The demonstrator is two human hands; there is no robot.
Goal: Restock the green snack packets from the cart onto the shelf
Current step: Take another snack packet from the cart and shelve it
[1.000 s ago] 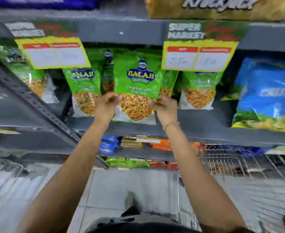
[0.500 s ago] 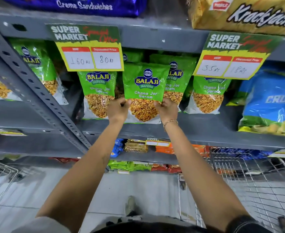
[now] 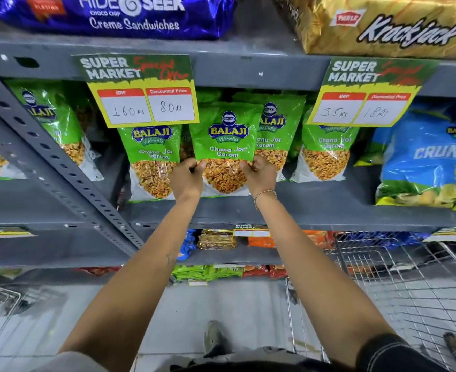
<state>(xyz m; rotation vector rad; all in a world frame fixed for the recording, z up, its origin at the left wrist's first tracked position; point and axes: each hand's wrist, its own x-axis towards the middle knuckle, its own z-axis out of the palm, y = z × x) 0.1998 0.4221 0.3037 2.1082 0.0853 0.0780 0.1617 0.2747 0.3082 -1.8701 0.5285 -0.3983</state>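
Head view: Balaji Chana Jor Garam packet [image 3: 227,140] held upright on the grey shelf [image 3: 329,202].
Left hand [image 3: 186,181] and right hand [image 3: 260,175] pinch its lower edges, between neighbouring green packets.

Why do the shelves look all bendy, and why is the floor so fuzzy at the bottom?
In the head view, the wide lens bends the grey shelf near the edges; the floor and wire cart are blurred, while the green packet held by the left hand and right hand is sharp; light glints off the shiny blue biscuit pack.
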